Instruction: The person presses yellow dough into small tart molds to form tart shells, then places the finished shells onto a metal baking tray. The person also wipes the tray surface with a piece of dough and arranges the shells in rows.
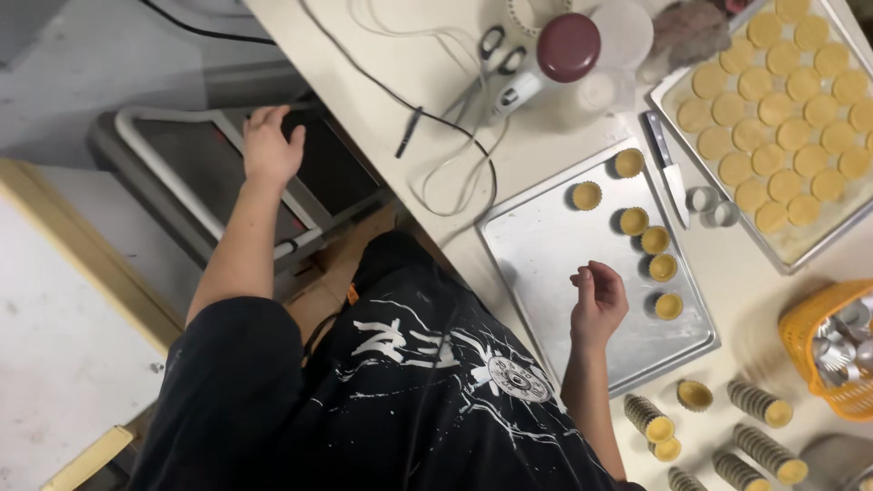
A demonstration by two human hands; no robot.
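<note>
Six small tart shells are seen in a loose column along the far side of a metal baking tray on the pale worktable. The right hand is held just above the bare middle of that tray, fingers loosely curled and nothing gripped; the shells lie near its fingertips but are not touched. The left hand is stretched away to the side, laid open on the grey handle bar of a low dark cart beside the table; whether it is gripped cannot be told. A second tray of flat dough rounds is set further along, with a knife lying between the two trays. Stacks of fluted tart moulds are lined up near the right forearm, beside an orange basket.
</note>
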